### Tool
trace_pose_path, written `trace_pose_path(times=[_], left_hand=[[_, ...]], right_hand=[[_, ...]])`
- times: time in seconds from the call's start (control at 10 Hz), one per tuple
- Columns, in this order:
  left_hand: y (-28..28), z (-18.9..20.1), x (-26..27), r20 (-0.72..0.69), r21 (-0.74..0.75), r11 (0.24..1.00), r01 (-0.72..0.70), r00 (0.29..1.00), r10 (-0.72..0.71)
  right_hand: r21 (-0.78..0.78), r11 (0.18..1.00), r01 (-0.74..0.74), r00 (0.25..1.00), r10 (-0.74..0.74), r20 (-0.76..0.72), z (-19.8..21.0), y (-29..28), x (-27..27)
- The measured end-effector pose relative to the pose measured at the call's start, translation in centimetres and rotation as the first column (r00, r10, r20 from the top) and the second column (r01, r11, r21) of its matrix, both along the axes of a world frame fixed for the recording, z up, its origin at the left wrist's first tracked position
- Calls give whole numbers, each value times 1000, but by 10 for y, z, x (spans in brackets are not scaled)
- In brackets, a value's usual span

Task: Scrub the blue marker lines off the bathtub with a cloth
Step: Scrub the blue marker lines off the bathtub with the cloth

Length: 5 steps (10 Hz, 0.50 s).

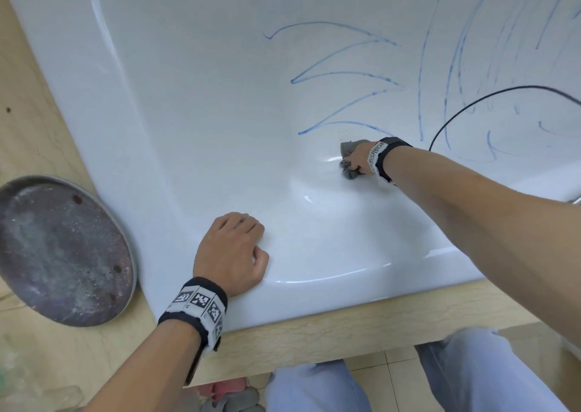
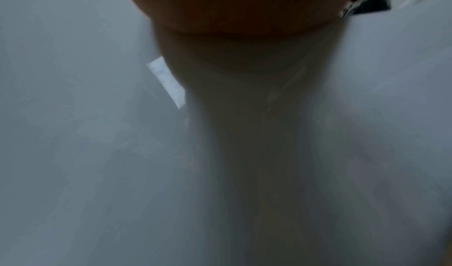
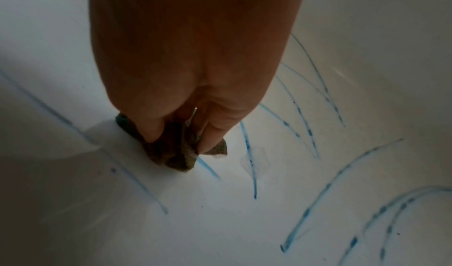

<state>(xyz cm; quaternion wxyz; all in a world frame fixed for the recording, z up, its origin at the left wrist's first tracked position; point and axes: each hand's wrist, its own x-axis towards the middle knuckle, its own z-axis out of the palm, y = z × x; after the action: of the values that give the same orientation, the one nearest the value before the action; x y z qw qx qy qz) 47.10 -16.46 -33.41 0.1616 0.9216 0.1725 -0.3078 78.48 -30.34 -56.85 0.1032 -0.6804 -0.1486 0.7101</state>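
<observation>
A white bathtub [image 1: 195, 103] fills the head view, its inner wall covered with blue marker lines [image 1: 342, 75]. My right hand [image 1: 356, 160] reaches deep into the tub and grips a crumpled grey cloth [image 1: 349, 147], pressing it on the wall just below the lowest zigzag stroke. In the right wrist view the cloth [image 3: 171, 154] is bunched under my fingers [image 3: 215, 135], touching a blue line [image 3: 208, 168]. My left hand [image 1: 232, 251] rests on the tub's near rim with fingers curled under, holding nothing. The left wrist view is dim and shows only the heel of the hand [image 2: 232, 9] on the white surface.
A round, stained metal lid or tray [image 1: 59, 248] leans beside the tub at the left on the beige tiled ledge [image 1: 345, 326]. A black cable [image 1: 490, 100] arcs over the tub at the right. My knees in light trousers [image 1: 471, 374] are below the ledge.
</observation>
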Motion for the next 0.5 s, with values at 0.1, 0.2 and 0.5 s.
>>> trace_pose_path(times=[0.1,0.2,0.5], left_hand=[[-5,2,16,-101,-11,1000,14,995,-15],[-26,-1,47,-209,-162,985,-55,978,20],[-106,-23,134,-360,-637,744,-200,931,-58]], right_hand=[[-97,770,-631,729,631,265,18,1,16],[-273,583,-765,525,811,260,41,-3,33],[7,888,-460,823,424,379,34,-8,90]])
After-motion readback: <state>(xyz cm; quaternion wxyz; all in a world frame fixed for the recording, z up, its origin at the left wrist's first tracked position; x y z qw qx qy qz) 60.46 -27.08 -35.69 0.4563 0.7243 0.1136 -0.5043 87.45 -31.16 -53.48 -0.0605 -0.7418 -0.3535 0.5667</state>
